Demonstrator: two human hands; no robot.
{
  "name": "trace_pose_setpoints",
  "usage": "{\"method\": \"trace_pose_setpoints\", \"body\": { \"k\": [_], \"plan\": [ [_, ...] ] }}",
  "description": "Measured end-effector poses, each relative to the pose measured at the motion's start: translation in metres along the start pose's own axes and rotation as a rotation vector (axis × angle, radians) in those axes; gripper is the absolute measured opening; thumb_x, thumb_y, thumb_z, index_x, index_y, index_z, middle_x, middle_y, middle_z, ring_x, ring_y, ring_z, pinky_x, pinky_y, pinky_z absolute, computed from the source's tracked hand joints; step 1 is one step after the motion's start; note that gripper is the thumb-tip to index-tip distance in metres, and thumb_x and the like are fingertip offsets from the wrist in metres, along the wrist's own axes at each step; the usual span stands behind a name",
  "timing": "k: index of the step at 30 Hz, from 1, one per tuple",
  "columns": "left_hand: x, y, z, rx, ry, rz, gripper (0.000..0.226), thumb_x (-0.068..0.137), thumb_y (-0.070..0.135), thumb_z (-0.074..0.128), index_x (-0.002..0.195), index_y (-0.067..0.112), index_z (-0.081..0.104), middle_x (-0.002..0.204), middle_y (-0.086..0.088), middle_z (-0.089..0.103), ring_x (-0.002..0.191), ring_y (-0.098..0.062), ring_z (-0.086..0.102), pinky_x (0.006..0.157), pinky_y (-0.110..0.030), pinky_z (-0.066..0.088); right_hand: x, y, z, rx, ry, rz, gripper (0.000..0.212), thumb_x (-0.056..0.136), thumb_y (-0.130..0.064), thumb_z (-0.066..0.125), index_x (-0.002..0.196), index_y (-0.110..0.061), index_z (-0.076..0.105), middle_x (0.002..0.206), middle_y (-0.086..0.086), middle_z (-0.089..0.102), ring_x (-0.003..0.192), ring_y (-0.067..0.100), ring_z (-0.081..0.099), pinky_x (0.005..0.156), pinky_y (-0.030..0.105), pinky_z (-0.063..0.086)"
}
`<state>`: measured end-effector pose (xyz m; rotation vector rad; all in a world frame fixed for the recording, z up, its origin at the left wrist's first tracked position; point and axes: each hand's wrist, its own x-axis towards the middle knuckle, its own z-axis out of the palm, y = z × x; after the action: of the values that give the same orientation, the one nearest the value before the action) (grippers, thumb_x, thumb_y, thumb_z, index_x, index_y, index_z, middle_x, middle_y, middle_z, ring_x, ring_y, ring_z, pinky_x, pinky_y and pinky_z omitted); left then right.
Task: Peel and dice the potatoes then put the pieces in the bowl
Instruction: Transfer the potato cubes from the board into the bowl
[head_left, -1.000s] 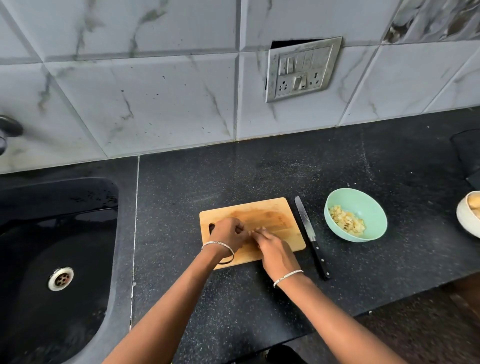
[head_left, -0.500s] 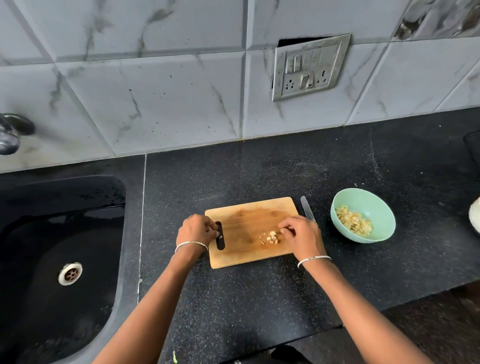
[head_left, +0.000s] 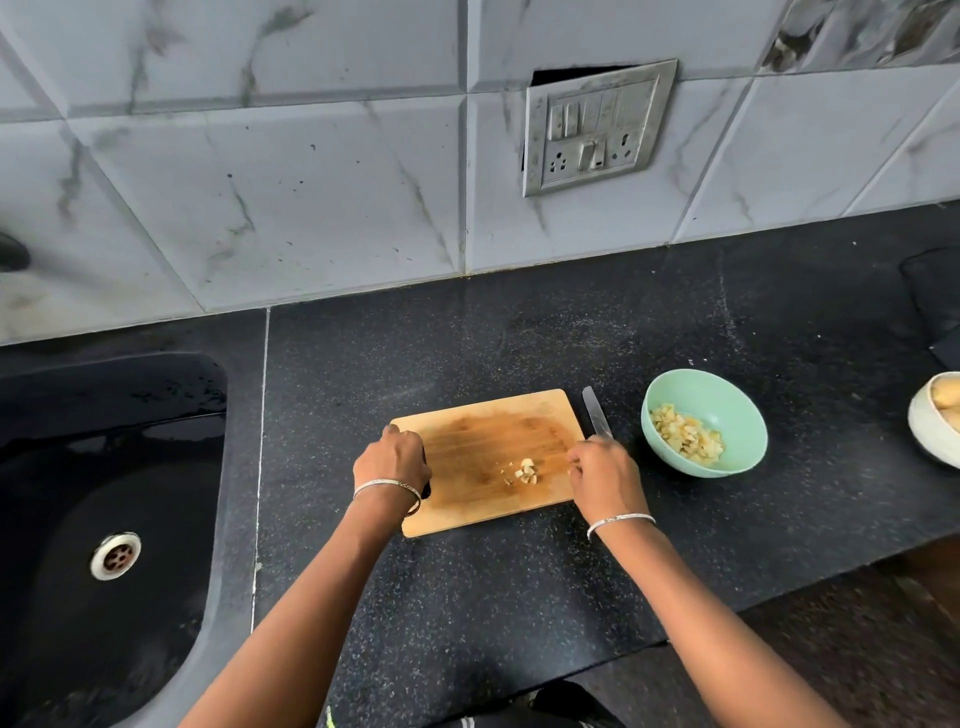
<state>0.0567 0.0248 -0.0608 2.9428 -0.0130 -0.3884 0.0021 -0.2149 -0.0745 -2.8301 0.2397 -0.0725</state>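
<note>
On board (head_left: 483, 447): potato bits (head_left: 525, 472) look light, wet, slippery; scoop, don't pinch. FYI left hand (head_left: 390, 460) grips board edge, right hand (head_left: 605, 475) grip unclear.

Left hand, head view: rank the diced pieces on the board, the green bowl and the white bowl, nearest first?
From the left hand:
1. Diced pieces, on the board, just right of it.
2. Green bowl, beyond the board's right edge.
3. White bowl, at the picture's far right edge.

Knife (head_left: 596, 418) handle hidden under my right hand (head_left: 605, 475); grip unclear. My left hand (head_left: 392, 462) covers cutting board (head_left: 493, 447) slot, fingers out of sight. White bowl (head_left: 930, 426) cut off right, tap (head_left: 10, 252) cut off left.
</note>
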Motion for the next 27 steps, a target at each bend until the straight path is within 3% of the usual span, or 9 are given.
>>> {"method": "trace_pose_setpoints", "body": {
  "k": [3,6,10,12,15,17,20,25,27],
  "plan": [
    [0.001,0.011,-0.002,-0.132,0.089,-0.001,0.017,0.088,0.012,0.05,0.082,0.001,0.062,0.102,-0.013,0.054,0.085,-0.038,0.063,0.065,-0.038,0.048,-0.006,-0.011,0.006,-0.025,0.026,-0.052,0.024,0.092,-0.003,0.056,0.106,-0.012,0.073,0.107,0.005,0.068,0.1,0.021,0.057,0.087,0.027,0.047],
    [0.0,0.034,-0.002,-0.303,0.041,0.154,0.018,0.084,0.015,0.057,0.073,0.005,0.068,0.086,-0.01,0.065,0.079,-0.028,0.064,0.067,-0.036,0.053,-0.008,-0.02,0.01,0.086,0.011,-0.088,0.027,0.088,0.0,0.058,0.106,-0.013,0.073,0.109,0.004,0.069,0.103,0.023,0.058,0.091,0.028,0.044],
    [-0.006,0.057,0.008,-0.391,-0.069,0.292,0.013,0.089,0.019,0.063,0.086,0.016,0.075,0.09,0.0,0.072,0.083,-0.017,0.064,0.075,-0.029,0.049,-0.002,-0.022,0.006,0.345,0.017,-0.075,0.024,0.083,0.001,0.065,0.096,-0.016,0.075,0.102,0.0,0.071,0.095,0.02,0.065,0.09,0.033,0.051],
    [-0.007,0.059,0.013,-0.422,-0.06,0.289,0.017,0.09,0.013,0.058,0.09,0.017,0.075,0.092,0.0,0.073,0.08,-0.018,0.067,0.075,-0.028,0.05,0.001,-0.013,0.0,0.349,0.035,-0.032,0.025,0.084,0.002,0.064,0.098,-0.015,0.075,0.106,0.0,0.071,0.098,0.018,0.065,0.094,0.025,0.047],
    [-0.009,0.056,0.016,-0.475,-0.041,0.256,0.019,0.087,0.008,0.059,0.089,0.02,0.073,0.09,0.002,0.073,0.077,-0.017,0.068,0.07,-0.027,0.05,0.0,-0.004,-0.007,0.234,-0.041,-0.019,0.031,0.087,-0.005,0.063,0.116,-0.016,0.069,0.121,0.0,0.064,0.112,0.019,0.06,0.1,0.023,0.041],
    [-0.011,0.053,0.016,-0.489,-0.02,0.224,0.013,0.085,0.011,0.064,0.087,0.022,0.072,0.086,0.004,0.072,0.075,-0.013,0.064,0.066,-0.024,0.046,-0.005,-0.009,-0.006,0.157,-0.124,-0.09,0.045,0.09,-0.011,0.063,0.135,-0.016,0.055,0.139,0.0,0.053,0.128,0.02,0.048,0.109,0.029,0.035],
    [-0.012,0.048,0.019,-0.569,0.041,0.117,0.007,0.083,0.017,0.068,0.083,0.024,0.068,0.081,0.005,0.071,0.076,-0.012,0.066,0.07,-0.028,0.052,-0.02,-0.026,0.008,0.114,-0.172,-0.207,0.06,0.095,-0.013,0.058,0.149,-0.014,0.035,0.155,0.003,0.034,0.143,0.021,0.03,0.113,0.026,0.023],
    [-0.016,0.043,0.02,-0.609,0.083,0.037,0.004,0.085,0.015,0.067,0.087,0.018,0.069,0.077,0.005,0.066,0.072,-0.012,0.059,0.065,-0.021,0.039,-0.03,-0.045,0.027,0.036,-0.191,-0.3,0.054,0.095,0.007,0.041,0.146,-0.01,0.042,0.155,0.015,0.031,0.145,0.035,0.023,0.113,0.044,0.036],
    [-0.018,0.039,0.021,-0.593,0.085,0.02,0.005,0.086,0.016,0.066,0.089,0.018,0.069,0.077,0.006,0.064,0.07,-0.009,0.054,0.063,-0.019,0.036,-0.031,-0.046,0.034,-0.021,-0.154,-0.341,0.048,0.09,0.009,0.052,0.136,-0.004,0.054,0.145,0.018,0.046,0.138,0.038,0.038,0.102,0.044,0.047]
  ]
}}
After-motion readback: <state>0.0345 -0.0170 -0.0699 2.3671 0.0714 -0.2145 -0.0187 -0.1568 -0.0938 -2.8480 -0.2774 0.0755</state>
